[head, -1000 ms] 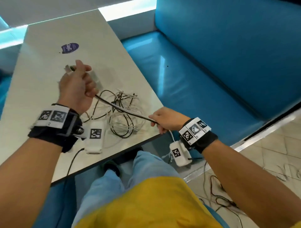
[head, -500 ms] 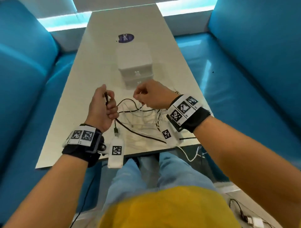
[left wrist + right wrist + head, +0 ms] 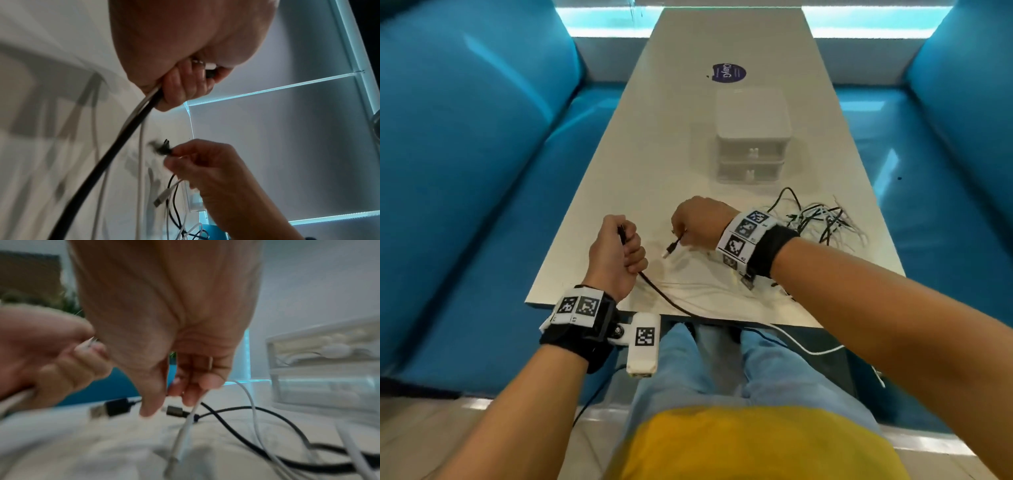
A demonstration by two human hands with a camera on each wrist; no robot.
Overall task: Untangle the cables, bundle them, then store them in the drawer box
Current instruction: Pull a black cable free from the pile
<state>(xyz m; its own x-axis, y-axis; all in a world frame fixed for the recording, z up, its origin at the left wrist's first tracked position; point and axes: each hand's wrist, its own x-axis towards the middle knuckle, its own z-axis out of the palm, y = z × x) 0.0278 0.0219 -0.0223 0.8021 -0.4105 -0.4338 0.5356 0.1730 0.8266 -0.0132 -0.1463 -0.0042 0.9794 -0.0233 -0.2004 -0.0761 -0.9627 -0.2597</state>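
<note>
My left hand [image 3: 628,246] is a fist over the near left part of the table, gripping a thick black cable [image 3: 667,301] that runs off the front edge. The left wrist view shows a white cable [image 3: 140,146] in the same grip beside the black cable [image 3: 115,146]. My right hand [image 3: 679,233], just to its right, pinches cable ends [image 3: 671,247]: a black plug [image 3: 165,147] and a white plug [image 3: 162,198] hanging below. A tangle of black and white cables [image 3: 815,219] lies behind my right wrist. The white drawer box [image 3: 753,137] stands shut mid-table.
The white table [image 3: 654,154] is narrow, with blue bench seats [image 3: 482,171] on both sides. A purple sticker [image 3: 729,73] lies beyond the box. A white cable [image 3: 811,351] droops over the front edge above my knees. Loose black plugs [image 3: 115,407] lie under my right hand.
The right hand has come left, away from the tangle, with cable ends pinched in it. The left hand keeps its grip on the black cable. My head has turned to face the table squarely.
</note>
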